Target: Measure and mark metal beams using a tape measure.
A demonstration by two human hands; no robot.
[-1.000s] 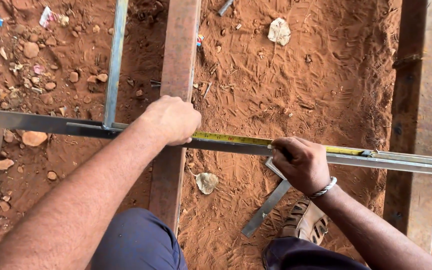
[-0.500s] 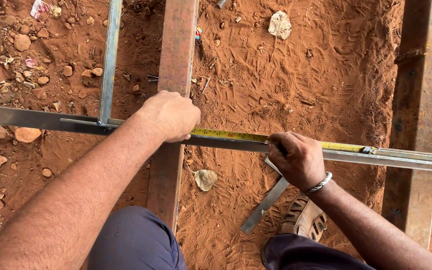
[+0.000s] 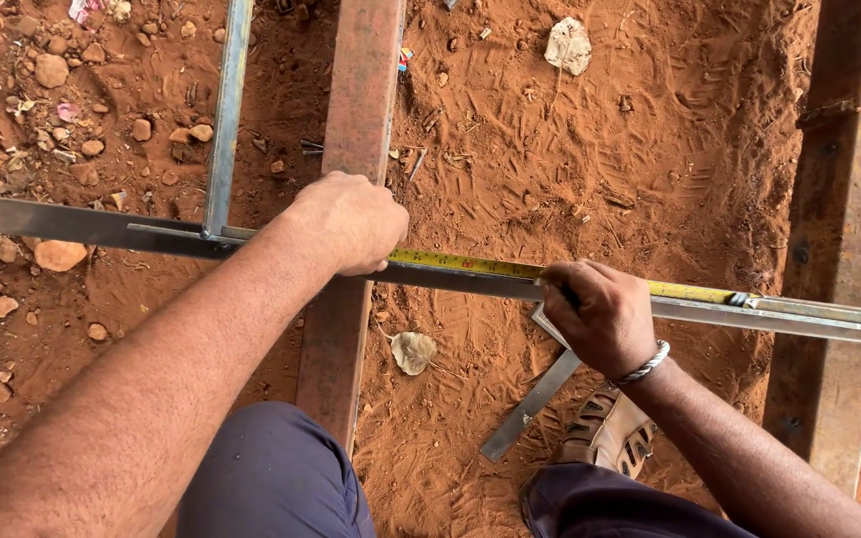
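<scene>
A person's left hand [image 3: 351, 221] presses closed over one end of a yellow tape measure [image 3: 480, 265] stretched along a grey steel bar [image 3: 809, 319] above red dirt, while the right hand [image 3: 600, 317] pinches a dark marker against the tape. The measuring appears under way; marking the bar cleanly likely calls for holding the tape taut and flat.

Your left hand [image 3: 351, 221] presses the yellow tape [image 3: 470, 264] onto the bar [image 3: 72, 224]; your right hand [image 3: 600, 317] grips a marker beside it.
</scene>
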